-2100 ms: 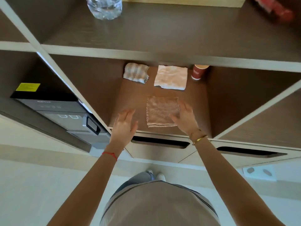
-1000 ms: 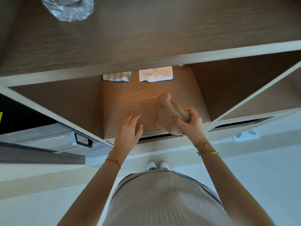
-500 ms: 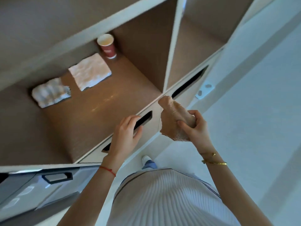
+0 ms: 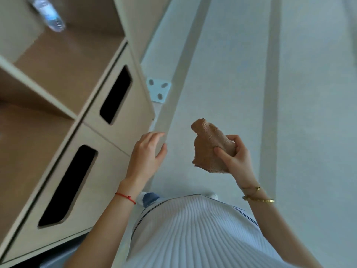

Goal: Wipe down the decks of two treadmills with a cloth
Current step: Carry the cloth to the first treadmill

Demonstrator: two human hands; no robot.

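A crumpled tan cloth (image 4: 207, 146) hangs in the air over the pale floor, gripped in my right hand (image 4: 234, 158). Empty, with its fingers spread, my left hand (image 4: 147, 153) hovers just off the corner of the wooden shelf unit (image 4: 119, 136). No treadmill is in view.
The shelf unit fills the left side, with two dark drawer slots (image 4: 67, 184) on its front. A plastic water bottle (image 4: 51, 15) lies on an upper shelf. A small white plate with three oval marks (image 4: 158, 89) lies on the floor beside the unit. Pale floor with grey stripes stretches right.
My right hand picked the tan cloth off the shelf and bunched it. The view has swung right, away from the shelf, and my left hand has come off the shelf edge.
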